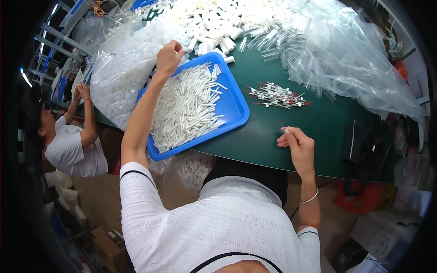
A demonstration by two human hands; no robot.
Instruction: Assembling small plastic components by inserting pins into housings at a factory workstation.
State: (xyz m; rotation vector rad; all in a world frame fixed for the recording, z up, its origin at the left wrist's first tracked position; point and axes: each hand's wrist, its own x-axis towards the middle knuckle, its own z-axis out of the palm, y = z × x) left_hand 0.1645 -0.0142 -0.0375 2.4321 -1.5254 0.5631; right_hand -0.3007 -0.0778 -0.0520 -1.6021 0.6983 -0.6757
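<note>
Bag (pixel 116 86) bulges at 10 o'clock from the tray (pixel 234 107). The left hand (pixel 169 57) is at the tray's 11 o'clock, its fingers bunched together; whether they grip anything, I cannot tell. A light fingertip pinch should serve best there, with the forearm kept clear of the rods (pixel 186 109) heaped in the tray, lest some spill. Caps (pixel 218 38) lie loose past the 12 o'clock rim. At the tray's 3 o'clock sits a bundle (pixel 277 95) of thin red-and-white strands, crossed and likely to snag, so lifting one by its end looks wiser. The right hand (pixel 300 145), at the bundle's 5 o'clock, has thumb and index finger clamped on a small piece (pixel 285 130), red end outward. A steady, gentle pinch would probably keep it from bending. Wrap (pixel 350 54) at the bundle's 2 o'clock is best kept off the strands.
</note>
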